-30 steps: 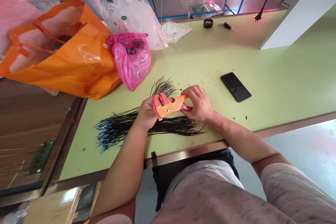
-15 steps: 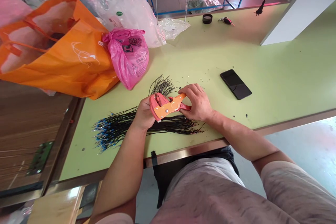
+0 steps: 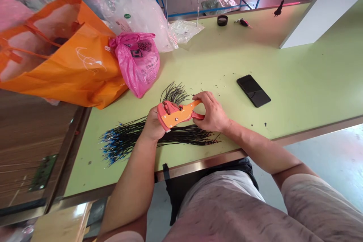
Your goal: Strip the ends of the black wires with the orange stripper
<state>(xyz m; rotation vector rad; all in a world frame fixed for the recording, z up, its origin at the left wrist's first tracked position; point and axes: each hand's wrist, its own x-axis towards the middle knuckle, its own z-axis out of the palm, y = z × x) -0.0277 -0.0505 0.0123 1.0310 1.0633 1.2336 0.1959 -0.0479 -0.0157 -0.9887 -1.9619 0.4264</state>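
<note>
Pale green bench [image 3: 297,79] fills the centre and right of the frame. At centre, the right hand [image 3: 214,113] curls round the handles of the orange-and-red tool [image 3: 177,118]; the left hand [image 3: 152,125] is at its head, fingers hidden, so its grip can't be told. Work seems partway: the long wire bundle [image 3: 178,136] below shows coppery right-hand tips, probably done, while the smaller wire bunch [image 3: 174,92] above may be left. Upper left, an orange bag [image 3: 93,79] gapes around something dark; the pink bag [image 3: 138,64] hides its contents.
</note>
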